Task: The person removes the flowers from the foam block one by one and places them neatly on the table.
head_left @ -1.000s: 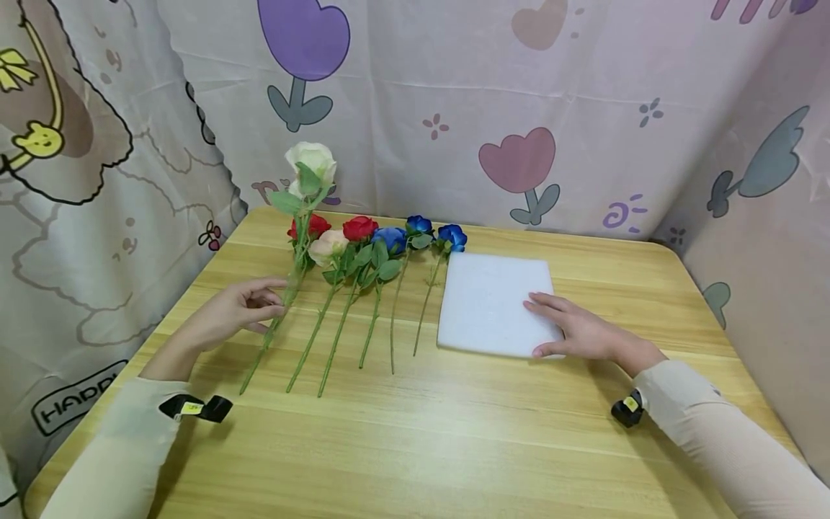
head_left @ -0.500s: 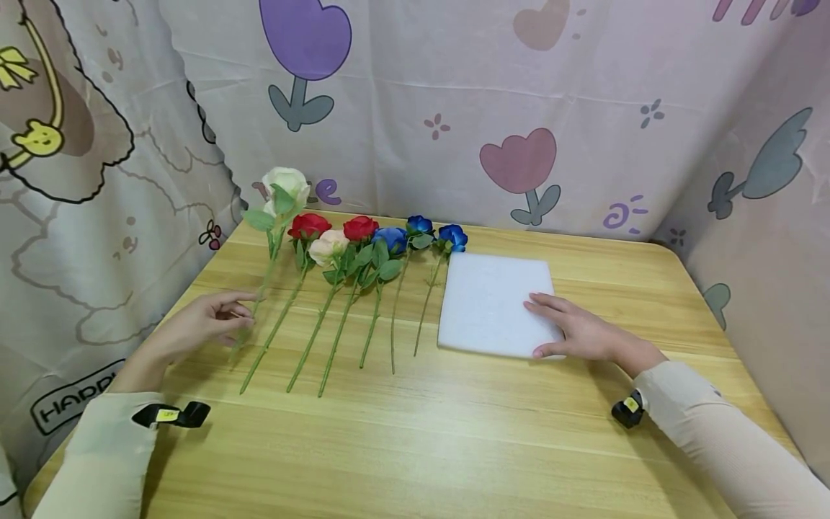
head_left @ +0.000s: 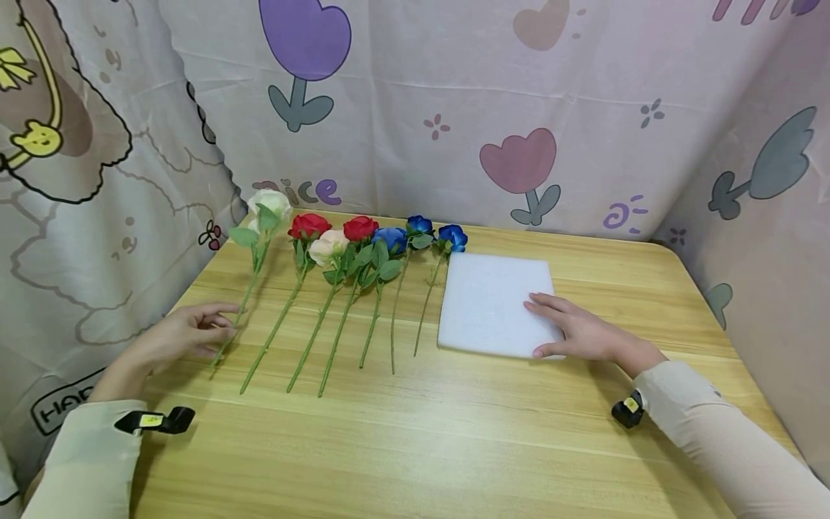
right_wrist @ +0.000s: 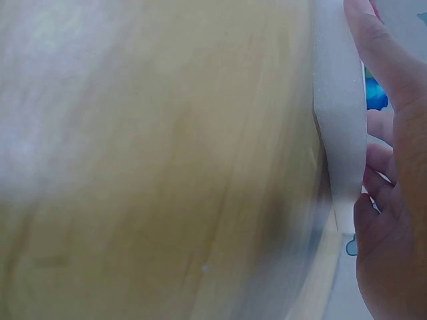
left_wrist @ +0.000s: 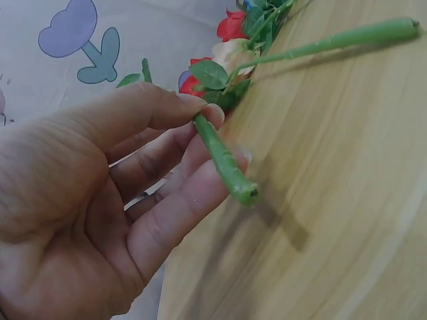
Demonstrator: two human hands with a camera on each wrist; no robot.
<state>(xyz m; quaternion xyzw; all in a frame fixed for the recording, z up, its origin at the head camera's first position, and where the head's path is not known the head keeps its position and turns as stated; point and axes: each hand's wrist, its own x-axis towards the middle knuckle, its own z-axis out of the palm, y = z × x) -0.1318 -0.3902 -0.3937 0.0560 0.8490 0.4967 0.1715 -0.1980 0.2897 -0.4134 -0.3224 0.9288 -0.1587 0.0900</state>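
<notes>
Thumb and fingers of my left hand pinch the green stem of a white rose at the left of the table. In the left wrist view the stem's cut end sticks out past the fingertips, a little above the wood. My right hand rests with extended fingers on the right side of a white foam block, which lies flat. The right wrist view shows the block's edge beside the thumb.
Right of the white rose lie red roses, a pale pink rose and several blue ones, stems toward the front. Printed cloth hangs behind the wooden table.
My left hand has carried the white rose left and lower, away from the red rose it overlapped. My right hand and the foam block have stayed put.
</notes>
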